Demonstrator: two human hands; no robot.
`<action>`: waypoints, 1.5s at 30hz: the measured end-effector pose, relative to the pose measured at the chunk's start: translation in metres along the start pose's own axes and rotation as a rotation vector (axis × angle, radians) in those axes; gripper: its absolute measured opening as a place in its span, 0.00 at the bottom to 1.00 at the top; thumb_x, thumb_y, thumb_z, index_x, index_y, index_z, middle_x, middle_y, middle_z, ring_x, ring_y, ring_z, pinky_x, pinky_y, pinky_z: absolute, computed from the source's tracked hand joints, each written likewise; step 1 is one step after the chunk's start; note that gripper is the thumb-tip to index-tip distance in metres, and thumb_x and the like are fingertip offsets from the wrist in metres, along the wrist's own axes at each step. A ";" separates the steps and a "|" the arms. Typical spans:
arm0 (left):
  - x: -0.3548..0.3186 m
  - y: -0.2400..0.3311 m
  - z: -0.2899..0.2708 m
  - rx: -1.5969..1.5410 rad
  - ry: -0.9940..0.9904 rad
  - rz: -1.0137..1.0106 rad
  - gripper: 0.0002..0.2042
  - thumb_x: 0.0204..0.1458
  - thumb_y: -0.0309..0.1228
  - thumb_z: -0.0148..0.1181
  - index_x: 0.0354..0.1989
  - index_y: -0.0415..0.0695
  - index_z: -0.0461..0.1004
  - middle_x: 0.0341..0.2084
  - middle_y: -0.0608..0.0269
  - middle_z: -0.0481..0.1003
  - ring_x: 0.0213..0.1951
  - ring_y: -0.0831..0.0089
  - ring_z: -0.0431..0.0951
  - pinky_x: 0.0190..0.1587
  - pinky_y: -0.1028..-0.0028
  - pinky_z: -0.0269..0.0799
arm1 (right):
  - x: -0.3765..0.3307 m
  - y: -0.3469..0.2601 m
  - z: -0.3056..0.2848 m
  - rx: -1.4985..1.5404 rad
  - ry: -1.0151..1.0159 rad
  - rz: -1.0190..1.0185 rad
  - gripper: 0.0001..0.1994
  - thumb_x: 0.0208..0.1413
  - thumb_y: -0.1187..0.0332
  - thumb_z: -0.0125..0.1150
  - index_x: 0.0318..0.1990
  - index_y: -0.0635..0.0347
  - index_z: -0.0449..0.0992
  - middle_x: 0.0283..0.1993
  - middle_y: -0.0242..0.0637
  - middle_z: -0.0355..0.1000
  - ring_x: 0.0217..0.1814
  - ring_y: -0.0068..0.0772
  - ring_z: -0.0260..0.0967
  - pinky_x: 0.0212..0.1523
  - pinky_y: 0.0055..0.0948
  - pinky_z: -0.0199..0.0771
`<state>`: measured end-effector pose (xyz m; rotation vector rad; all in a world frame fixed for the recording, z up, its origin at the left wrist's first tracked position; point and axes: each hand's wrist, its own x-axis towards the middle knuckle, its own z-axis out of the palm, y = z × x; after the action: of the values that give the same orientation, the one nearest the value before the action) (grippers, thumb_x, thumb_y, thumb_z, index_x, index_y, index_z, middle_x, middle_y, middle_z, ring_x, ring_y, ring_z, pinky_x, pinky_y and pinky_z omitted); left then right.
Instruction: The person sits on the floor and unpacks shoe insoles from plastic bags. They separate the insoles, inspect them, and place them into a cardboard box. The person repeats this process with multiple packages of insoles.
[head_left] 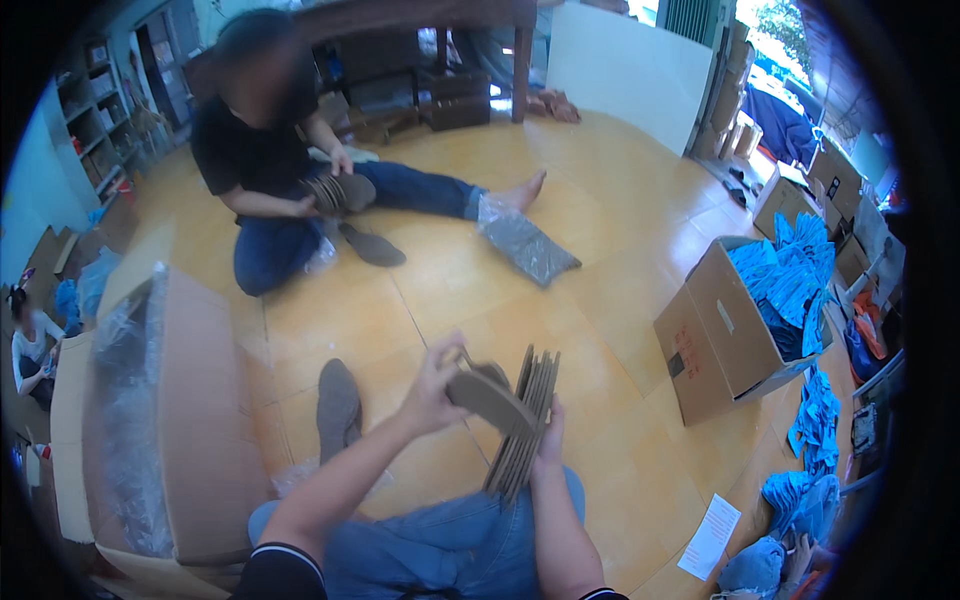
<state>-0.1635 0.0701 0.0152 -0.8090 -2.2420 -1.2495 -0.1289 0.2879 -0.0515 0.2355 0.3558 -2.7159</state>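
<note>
My left hand (432, 388) is closed on a grey-brown shoe insole (492, 402), which bends as it leans against a stack. That stack of several insoles (522, 430) stands on edge above my lap, gripped from its right side by my right hand (551, 438). Some of the right fingers are hidden behind the stack. To the left of my left forearm, another pile of insoles (338, 405) lies on the floor.
Across from me a seated person (255, 130) holds several insoles (340, 192); a loose insole (372, 246) and a filled plastic bag (530, 250) lie nearby. A plastic-lined carton (200, 400) stands left. At right is a carton (715, 340) of blue packets, with a paper sheet (710, 537) nearer me.
</note>
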 end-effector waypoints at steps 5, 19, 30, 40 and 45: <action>-0.029 0.088 -0.011 -0.164 -0.302 -0.031 0.23 0.40 0.26 0.69 0.47 0.39 0.72 0.61 0.45 0.58 0.67 0.49 0.57 0.62 0.62 0.63 | -0.025 0.021 0.013 0.007 0.044 0.148 0.29 0.61 0.46 0.47 0.57 0.63 0.70 0.54 0.46 0.72 0.56 0.41 0.71 0.58 0.40 0.72; -0.127 0.134 -0.086 -0.891 0.010 -1.033 0.26 0.65 0.49 0.40 0.65 0.44 0.54 0.42 0.53 0.72 0.19 0.78 0.68 0.19 0.80 0.66 | -0.094 0.062 0.058 -0.248 -0.044 0.030 0.25 0.59 0.55 0.55 0.58 0.64 0.68 0.54 0.46 0.73 0.53 0.42 0.73 0.57 0.42 0.72; -0.133 0.168 -0.096 -0.726 -0.024 -0.925 0.30 0.65 0.49 0.41 0.61 0.29 0.62 0.57 0.50 0.69 0.59 0.66 0.67 0.62 0.71 0.58 | -0.120 0.118 0.107 -0.276 -0.070 0.004 0.22 0.62 0.59 0.51 0.58 0.66 0.67 0.55 0.45 0.72 0.55 0.41 0.71 0.60 0.40 0.69; -0.133 0.176 -0.110 -0.389 -0.126 -0.908 0.34 0.65 0.54 0.32 0.58 0.30 0.66 0.56 0.48 0.70 0.59 0.64 0.67 0.62 0.70 0.57 | -0.131 0.122 0.132 -0.409 -0.190 -0.097 0.24 0.60 0.62 0.56 0.59 0.67 0.65 0.55 0.47 0.71 0.56 0.40 0.70 0.58 0.40 0.70; -0.143 0.161 -0.100 -0.525 -0.042 -0.872 0.31 0.65 0.51 0.36 0.59 0.31 0.64 0.55 0.49 0.70 0.58 0.65 0.67 0.60 0.70 0.59 | -0.134 0.118 0.142 -0.466 -0.133 -0.117 0.22 0.57 0.68 0.59 0.57 0.66 0.65 0.53 0.41 0.71 0.52 0.34 0.71 0.54 0.34 0.73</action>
<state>0.0592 0.0119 0.0717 0.0597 -2.3984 -2.2797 0.0241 0.1910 0.0869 -0.0984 0.9671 -2.6465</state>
